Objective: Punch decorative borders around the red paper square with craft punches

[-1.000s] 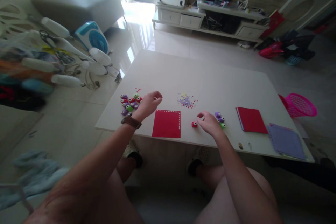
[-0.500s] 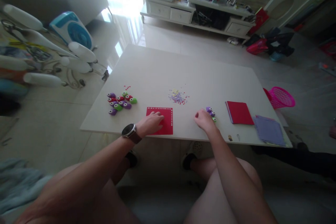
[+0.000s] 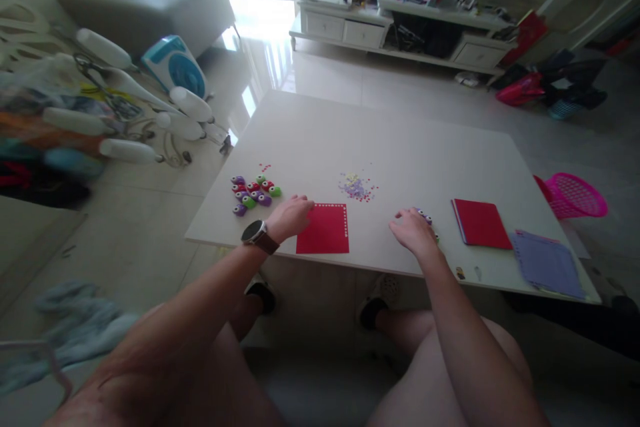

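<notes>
A red paper sheet [image 3: 325, 232] with a row of punched holes along its top and right edges lies at the near edge of the white table [image 3: 400, 147]. My left hand [image 3: 293, 215], with a watch on the wrist, rests at the sheet's upper left corner, fingers curled onto its edge. My right hand [image 3: 413, 230] sits palm down to the right of the sheet, fingers bent over a few small coloured punches [image 3: 427, 217]. What lies under its palm is hidden.
A cluster of several small coloured punches [image 3: 253, 193] lies left of my left hand. Purple and red paper bits [image 3: 357, 187] are scattered behind the sheet. Right of my right hand lie red sheets [image 3: 480, 223] and purple sheets [image 3: 547, 263]. A pink basket [image 3: 573, 197] stands off the table's right edge.
My left hand has come back from beside the punch cluster to the red sheet's left edge. My right hand has closed over the spot by the small punches; the red punch no longer shows.
</notes>
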{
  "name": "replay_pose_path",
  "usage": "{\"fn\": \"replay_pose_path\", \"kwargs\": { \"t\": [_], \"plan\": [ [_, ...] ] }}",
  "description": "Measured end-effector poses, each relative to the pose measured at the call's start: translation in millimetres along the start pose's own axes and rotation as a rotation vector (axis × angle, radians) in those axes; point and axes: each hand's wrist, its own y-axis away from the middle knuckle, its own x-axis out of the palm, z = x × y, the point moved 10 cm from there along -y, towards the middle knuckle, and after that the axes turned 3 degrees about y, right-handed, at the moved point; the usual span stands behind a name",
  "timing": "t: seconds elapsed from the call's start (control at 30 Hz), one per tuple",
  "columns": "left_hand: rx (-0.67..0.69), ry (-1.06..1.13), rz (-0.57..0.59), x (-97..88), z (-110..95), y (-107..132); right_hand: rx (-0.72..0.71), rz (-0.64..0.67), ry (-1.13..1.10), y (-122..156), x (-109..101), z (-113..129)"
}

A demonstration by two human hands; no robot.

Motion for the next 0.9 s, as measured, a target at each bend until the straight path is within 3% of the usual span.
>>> {"fn": "replay_pose_path", "kwargs": {
  "t": [0.1,0.17,0.3,0.6,0.73,0.8,0.9],
  "plan": [
    [-0.308,-0.152,-0.094,-31.8,47.9,8.8,-0.083,0.003,-0.072,0.5,3.2,18.2],
    [-0.449,-0.206,-0.107,-39.9,73.5,17.5,-0.103,0.014,-0.102,0.9,5.2,24.2],
    [-0.470,-0.232,-0.046,-29.8,96.1,22.0,-0.130,0.019,-0.155,2.3,4.8,30.6],
    [-0.394,-0.142,0.002,-15.7,98.8,11.3,-0.197,0.032,-0.227,4.6,6.7,41.7],
    [-0.395,-0.132,-0.020,-19.7,95.1,10.3,-0.217,0.021,-0.243,6.0,3.3,44.1],
    [-0.326,-0.087,-0.065,-22.3,81.0,5.9,-0.267,-0.003,-0.274,8.5,-1.3,51.2],
    [-0.135,0.134,-0.126,-18.4,40.9,-4.3,-0.417,-0.025,-0.395,17.6,-7.5,74.1]
  ]
}}
